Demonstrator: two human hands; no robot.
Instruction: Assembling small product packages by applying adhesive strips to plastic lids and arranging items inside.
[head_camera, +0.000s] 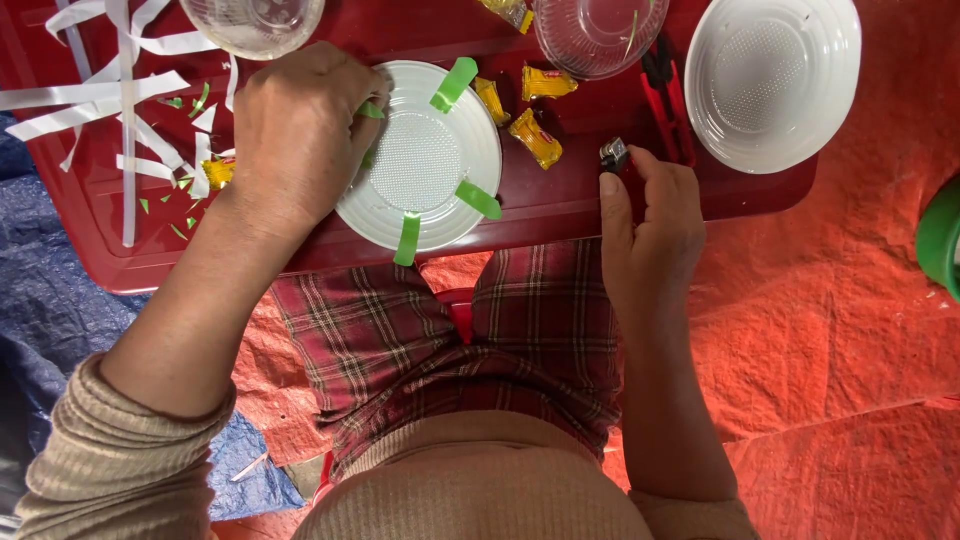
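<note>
We press left hand (300, 135) flat-ish on left rim of white plastic bowl (420, 160), fingers curled together over green strip (371, 110); best held firm so strip stays put against rim. Bowl sits upside down on red tray (560, 205), three other green strips (478, 199) radiating off rim. Yellow wrapped candies (536, 138) just right of bowl. Right hand (650, 215) upright on tray edge, fingers clamped on small lighter (614, 155), thumb along its side; we judge flame should stay well off plastic.
</note>
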